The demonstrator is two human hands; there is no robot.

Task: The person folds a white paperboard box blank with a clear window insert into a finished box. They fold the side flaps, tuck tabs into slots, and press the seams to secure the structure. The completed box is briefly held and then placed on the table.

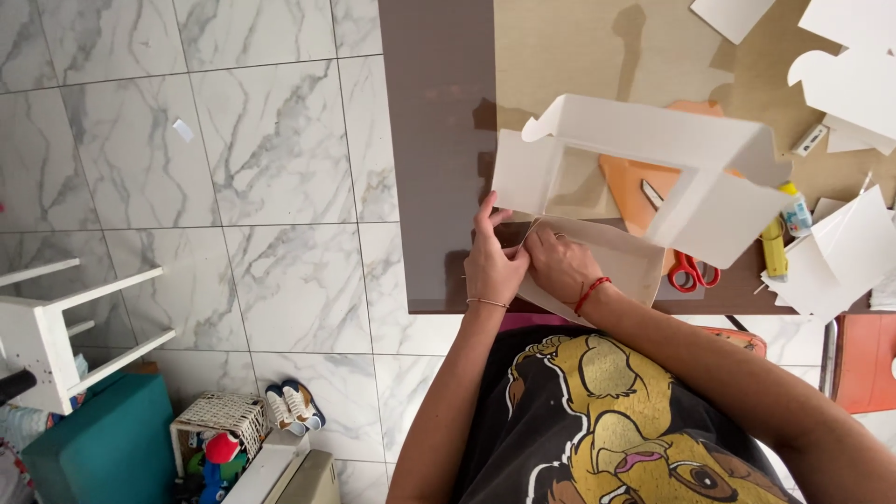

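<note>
Box: white cardboard box (644, 177), half folded, stands at the table (439, 140) edge.
Left hand (492, 266): fingers pinch the lower flap (607, 257).
Right hand (558, 264): fingers press the same flap's fold.
Risk: uneven pressure may crease the flap crookedly or tear it.
Risk: scissors (691, 271) lie close beside the box; a nudge may push them off.

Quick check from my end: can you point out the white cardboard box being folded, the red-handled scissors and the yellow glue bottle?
White cardboard box (719, 201): head view, on its white front panel.
Red-handled scissors (689, 272): head view, on the red handle loops.
Yellow glue bottle (774, 245): head view, on the yellow body, right of the box.
</note>
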